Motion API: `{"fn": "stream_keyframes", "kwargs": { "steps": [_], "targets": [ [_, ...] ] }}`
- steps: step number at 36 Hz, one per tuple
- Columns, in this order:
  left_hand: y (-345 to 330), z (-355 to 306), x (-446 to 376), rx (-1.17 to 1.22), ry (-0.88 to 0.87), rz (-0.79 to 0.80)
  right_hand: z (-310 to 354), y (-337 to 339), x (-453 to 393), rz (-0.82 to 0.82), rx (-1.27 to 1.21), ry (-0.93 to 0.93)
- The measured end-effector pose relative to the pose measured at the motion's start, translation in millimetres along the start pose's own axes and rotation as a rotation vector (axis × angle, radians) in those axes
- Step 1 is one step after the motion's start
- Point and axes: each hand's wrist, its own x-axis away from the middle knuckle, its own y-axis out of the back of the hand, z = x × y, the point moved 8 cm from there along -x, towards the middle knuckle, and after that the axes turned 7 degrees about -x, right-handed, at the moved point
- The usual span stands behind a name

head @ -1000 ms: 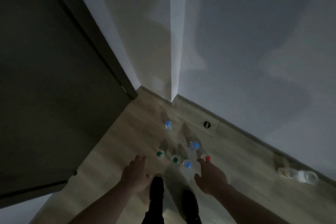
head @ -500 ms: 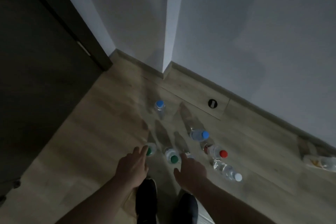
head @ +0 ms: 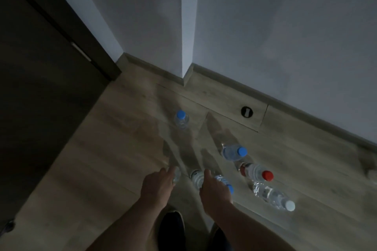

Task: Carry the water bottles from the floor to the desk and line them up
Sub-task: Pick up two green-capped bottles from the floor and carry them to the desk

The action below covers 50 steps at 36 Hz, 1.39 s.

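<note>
Several clear water bottles stand on the wooden floor (head: 114,149). A blue-capped one (head: 181,122) stands farthest off, alone. To the right are another blue-capped bottle (head: 234,152), a red-capped bottle (head: 256,172) and a white-capped bottle (head: 271,195). My left hand (head: 159,186) lies over the top of a bottle (head: 177,175) and hides its cap. My right hand (head: 214,190) sits on top of a bottle (head: 195,178), thumb beside it, with a third blue-capped bottle (head: 225,183) at its right edge. Whether the fingers are closed round either bottle is hidden.
A dark door (head: 40,87) fills the left side. A white wall corner (head: 187,26) with a skirting board (head: 306,120) juts out behind the bottles. A round black fitting (head: 246,111) is set in the floor panel. My dark shoes (head: 171,228) stand right below my hands.
The view tipped down and closer to the floor. Both hands moved forward and down onto the two nearest bottles, whose green caps are now covered.
</note>
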Motion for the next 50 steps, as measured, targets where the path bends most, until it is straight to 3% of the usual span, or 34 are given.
{"fn": "stream_keyframes", "kwargs": {
  "steps": [11, 20, 31, 41, 50],
  "targets": [
    [59.1, 13.4, 60.3, 0.104, 0.141, -0.048, 10.7, 79.6, 79.3, -0.047, -0.061, 0.066],
    [210.7, 4.3, 209.7, 0.262, 0.127, -0.166, 24.5, 216.1, 250.0, -0.071, -0.13, 0.12],
    [396.8, -16.2, 407.5, 0.44, 0.094, -0.333, 23.2, 363.3, 452.5, -0.272, -0.361, 0.145],
    [455.7, -32.5, 493.8, 0.445, -0.062, -0.411, 0.8, 395.6, 576.7, -0.474, -0.336, 0.081],
    [495.2, -67.0, 542.0, 0.428, -0.284, -0.479, -26.3, 385.2, 655.3, -0.542, -0.357, 0.015]
  ]
}}
